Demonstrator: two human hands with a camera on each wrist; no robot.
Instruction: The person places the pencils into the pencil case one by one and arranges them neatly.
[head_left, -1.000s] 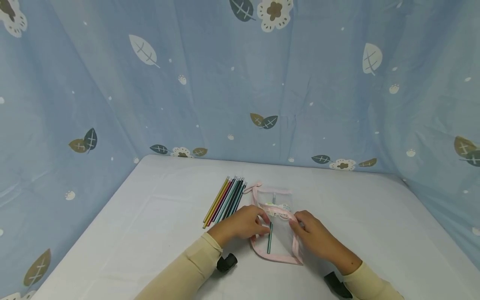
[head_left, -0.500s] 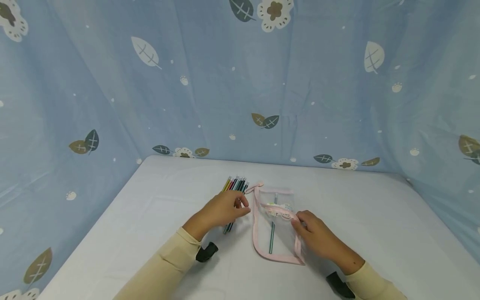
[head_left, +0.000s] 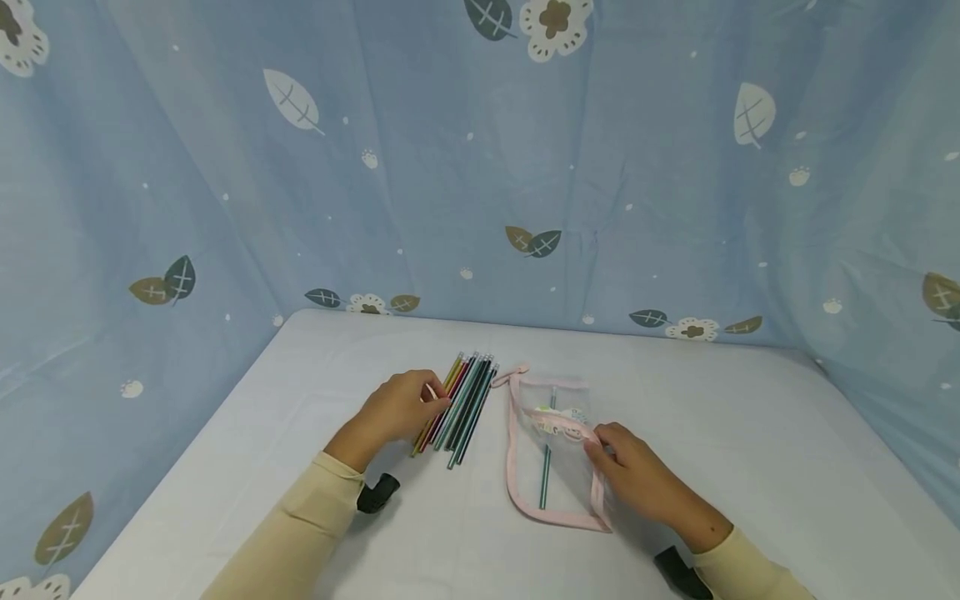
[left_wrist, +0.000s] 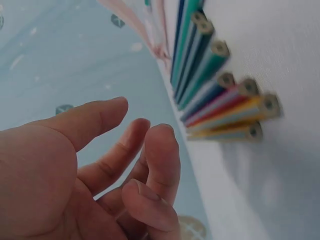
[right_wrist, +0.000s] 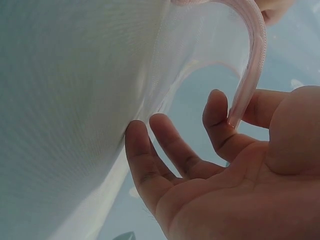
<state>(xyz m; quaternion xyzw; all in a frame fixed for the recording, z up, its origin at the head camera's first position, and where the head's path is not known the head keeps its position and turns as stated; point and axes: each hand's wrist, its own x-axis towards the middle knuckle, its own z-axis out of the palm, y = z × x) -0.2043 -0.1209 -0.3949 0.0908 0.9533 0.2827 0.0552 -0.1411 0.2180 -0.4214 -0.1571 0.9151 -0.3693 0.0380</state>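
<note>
A clear pouch with pink trim (head_left: 558,518) lies on the table, one green pencil (head_left: 544,479) inside it. My right hand (head_left: 633,473) pinches the pink edge of its opening between thumb and index finger; in the right wrist view that pink edging (right_wrist: 255,55) arches up from the fingers. Left of the pouch lies a row of pencils (head_left: 468,408) in gold, red, blue and green. Over the row's left side is my left hand (head_left: 401,406), its fingers loosely bent. The left wrist view has nothing between those fingers, with the pencils' blunt ends (left_wrist: 220,48) just beyond.
The white table (head_left: 300,400) runs back to a blue curtain (head_left: 450,167) with leaf and flower prints. A pink zipper pull (head_left: 512,375) sticks out at the pouch's upper left corner, close to the pencils. Black straps (head_left: 378,493) sit at both wrists.
My left hand has moved left from the pouch opening, across the pencils, to their left side. My right hand keeps its pinch on the pouch edge with hardly any movement.
</note>
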